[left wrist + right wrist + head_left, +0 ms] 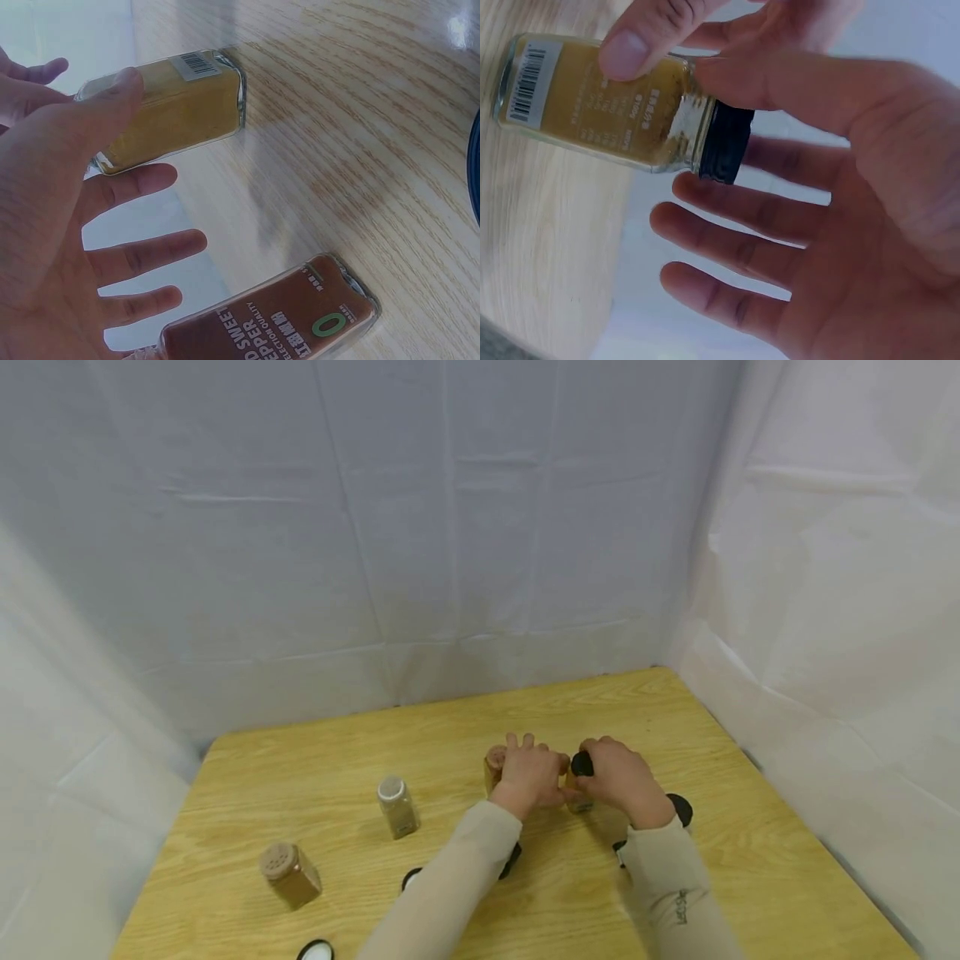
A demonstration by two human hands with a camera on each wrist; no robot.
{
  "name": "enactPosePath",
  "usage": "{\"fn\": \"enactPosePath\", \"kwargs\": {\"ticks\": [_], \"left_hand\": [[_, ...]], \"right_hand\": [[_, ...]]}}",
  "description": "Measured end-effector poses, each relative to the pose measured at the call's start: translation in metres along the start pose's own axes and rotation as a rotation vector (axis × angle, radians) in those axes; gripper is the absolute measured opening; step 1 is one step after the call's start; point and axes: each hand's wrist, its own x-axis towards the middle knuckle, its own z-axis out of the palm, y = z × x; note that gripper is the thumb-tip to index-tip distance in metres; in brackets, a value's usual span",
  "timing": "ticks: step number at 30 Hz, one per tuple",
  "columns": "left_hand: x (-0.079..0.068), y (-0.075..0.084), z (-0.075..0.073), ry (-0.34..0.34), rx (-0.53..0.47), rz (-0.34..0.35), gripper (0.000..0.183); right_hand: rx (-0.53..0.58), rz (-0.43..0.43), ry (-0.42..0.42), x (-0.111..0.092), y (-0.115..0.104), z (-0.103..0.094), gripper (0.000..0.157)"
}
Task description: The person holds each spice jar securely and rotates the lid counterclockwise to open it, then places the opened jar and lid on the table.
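Observation:
A square glass spice jar [641, 112] of yellow-brown powder stands on the table, with a black screw cap [726, 142] on its neck. My left hand [532, 775] pinches the jar's body between thumb and index finger, its other fingers spread. From the other side my right hand [618, 774] grips the cap with thumb and index finger, the rest of its fingers extended. Just left of my left hand is a jar of red sweet pepper [277, 315], whose perforated top [497, 755] shows in the head view.
Farther left stand a white-topped jar [397, 808] and a reddish-brown jar [292, 877] with a perforated top. A black-rimmed lid [315, 951] lies at the front edge. Black round objects sit by my left sleeve [511, 860] and right wrist [681, 810]. White sheets [450, 527] enclose the table.

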Motion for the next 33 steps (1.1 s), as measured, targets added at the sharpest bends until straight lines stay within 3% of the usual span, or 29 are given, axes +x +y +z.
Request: {"fn": "enactPosePath", "kwargs": {"ticks": [5, 11, 18, 27, 33], "left_hand": [[0.0, 0.0, 0.0, -0.007, 0.008, -0.002, 0.04], [0.001, 0.001, 0.001, -0.01, -0.002, -0.008, 0.049], [0.001, 0.002, 0.0, 0.0, -0.015, -0.013, 0.054], [0.0, 0.003, -0.002, -0.007, -0.014, -0.006, 0.05], [0.0, 0.003, -0.001, 0.002, -0.015, -0.003, 0.05]], "right_hand": [[0.026, -0.015, -0.007, -0.001, 0.0, 0.0, 0.053], [0.014, 0.053, 0.0, -0.003, 0.005, -0.004, 0.062], [0.034, 0.076, -0.046, -0.006, 0.012, -0.015, 0.046], [0.037, 0.04, -0.014, 0.001, 0.004, -0.004, 0.03], [-0.037, 0.018, 0.043, 0.0, 0.003, -0.003, 0.037]]}}
